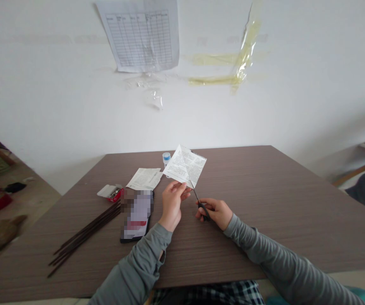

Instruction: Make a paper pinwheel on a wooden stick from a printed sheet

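Between the fingers of my left hand (172,204) is the lower edge of a square sheet of printed paper (186,164), held up above the table with crease lines crossing it. My right hand (217,211) grips a pair of scissors (203,210) by the black handles. The scissor blades point up and to the left and reach the paper's lower corner; whether they are cutting into it I cannot make out. Behind the paper, a small clear bottle with a blue band (166,157) is partly hidden.
Left on the brown table (265,178) lie a second printed paper (144,178), an open small red and white box (111,192) with metal bits, several thin dark sticks (84,233) and a phone (137,216). A white wall (74,106) with a taped chart (141,38) rises behind.
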A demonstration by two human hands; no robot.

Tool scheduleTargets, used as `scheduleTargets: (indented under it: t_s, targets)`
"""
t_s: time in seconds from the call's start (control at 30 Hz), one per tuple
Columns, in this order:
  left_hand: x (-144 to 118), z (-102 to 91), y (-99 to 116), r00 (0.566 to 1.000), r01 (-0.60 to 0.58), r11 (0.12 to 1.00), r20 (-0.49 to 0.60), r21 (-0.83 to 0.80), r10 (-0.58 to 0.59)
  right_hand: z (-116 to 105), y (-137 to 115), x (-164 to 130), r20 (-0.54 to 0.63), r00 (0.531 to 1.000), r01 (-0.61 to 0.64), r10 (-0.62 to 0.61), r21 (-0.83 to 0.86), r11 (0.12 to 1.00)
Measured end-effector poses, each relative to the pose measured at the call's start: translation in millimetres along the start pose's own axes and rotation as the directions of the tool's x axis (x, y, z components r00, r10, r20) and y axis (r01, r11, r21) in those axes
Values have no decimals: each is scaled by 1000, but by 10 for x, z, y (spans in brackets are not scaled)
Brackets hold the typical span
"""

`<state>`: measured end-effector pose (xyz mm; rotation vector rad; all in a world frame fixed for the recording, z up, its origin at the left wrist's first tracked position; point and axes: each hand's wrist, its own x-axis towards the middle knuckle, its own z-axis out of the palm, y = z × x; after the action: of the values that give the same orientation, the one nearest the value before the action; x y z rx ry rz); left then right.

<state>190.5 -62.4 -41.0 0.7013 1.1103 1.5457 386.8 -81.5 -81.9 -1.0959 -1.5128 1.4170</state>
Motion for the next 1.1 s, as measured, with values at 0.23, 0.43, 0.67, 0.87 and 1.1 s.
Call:
scheduleTargets:
  t_s: [0.23,0.43,0.67,0.87,1.1]
  targets:
    - [1,-5,30,1000,20,1000,24,0,-20,-19,95,22,-4,1000,23,-24,-33,999]
    - [18,-18,38,999,50,999,19,-2,-50,-17,42,-5,-19,999,45,-46,-54,998]
    - [31,-21,30,999,32,999,8,12,-32,-25,52,2,-29,998,59,-62,-99,993]
    - [15,-23,45,1000,13,1000,16,23,-13,-43,105,16,-12,998,59,-60,-97,994]
    - [19,0,53,1000,3,1000,0,19,-3,-34,83,-4,-7,999,35,-36,-54,998]
